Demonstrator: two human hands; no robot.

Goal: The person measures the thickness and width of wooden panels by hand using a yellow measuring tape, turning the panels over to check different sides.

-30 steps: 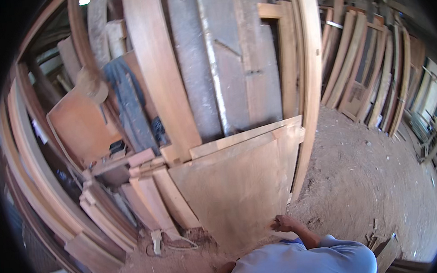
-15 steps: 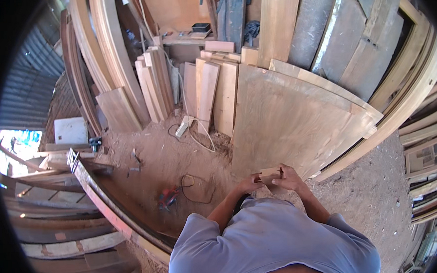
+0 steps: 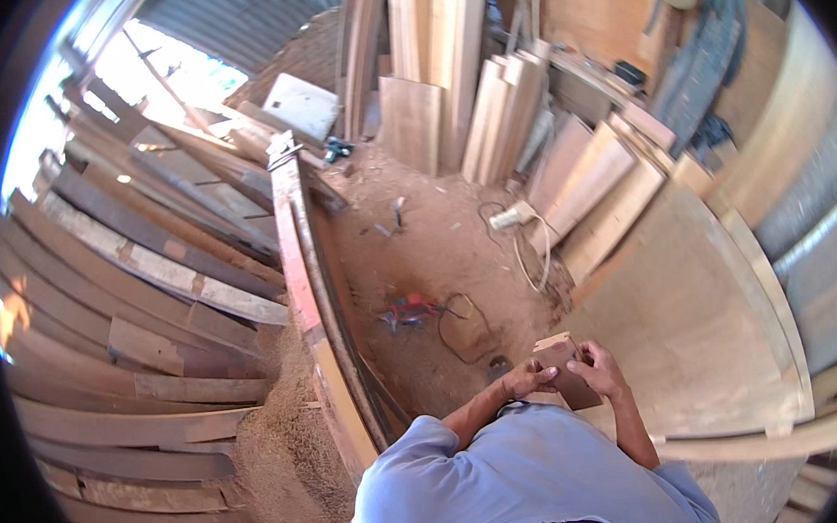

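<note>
A short, flat block of brown wood (image 3: 569, 379) is held in front of my body, its pale end at the top edge. My left hand (image 3: 529, 379) grips it at the left side, thumb on its face. On the right side, my right hand (image 3: 601, 370) closes on the same block with bent fingers. Just beyond my right hand leans a large plywood sheet (image 3: 697, 332). On the dirt floor ahead lies a red power tool (image 3: 412, 311) with a coiled cord (image 3: 474, 330) beside it.
A long wooden beam (image 3: 308, 286) with a red-painted stretch runs along my left. Past it lie stacked boards (image 3: 176, 331) and a sawdust heap (image 3: 291, 439). Planks (image 3: 501, 115) stand against the far side. A white power strip (image 3: 511, 216) with a looping cable rests on the floor.
My view has swung to the left, bringing the beam and stacked boards nearer the middle. The wooden block is turned so its broad face shows more; both hands still hold it.
</note>
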